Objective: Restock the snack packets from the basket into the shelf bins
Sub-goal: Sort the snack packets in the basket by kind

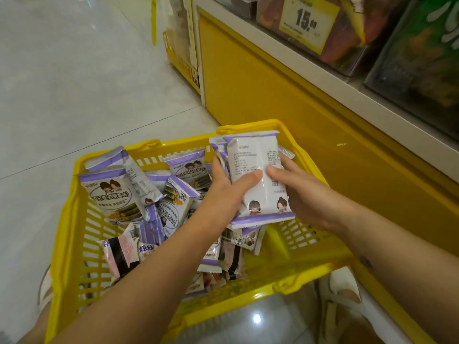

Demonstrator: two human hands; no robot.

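a yellow basket [67, 219] is set on the tiled floor [74, 70]. it is filled with purple-and-white snack packets [109, 192], and a few pink-and-black packets [121, 254] are lying nearer than the fingers and to their left. a stack of packets [250, 160] is held above the basket's far right part, with the printed backs turned up. the stack is gripped from both sides. the left hand [227, 184] is curled round its left edge, with the thumb laid across the top packet and the fingers hidden behind. the right hand [300, 194] is wrapped round the right edge, with its thumb pressed on the top packet, so that the two thumb tips nearly meet. both forearms are stretched forward over the basket. beyond the fingers and to their right, clear shelf bins [347, 53] with blurred contents are seen above a yellow panel [260, 95]. one bin is fronted by a yellow price tag [308, 21].
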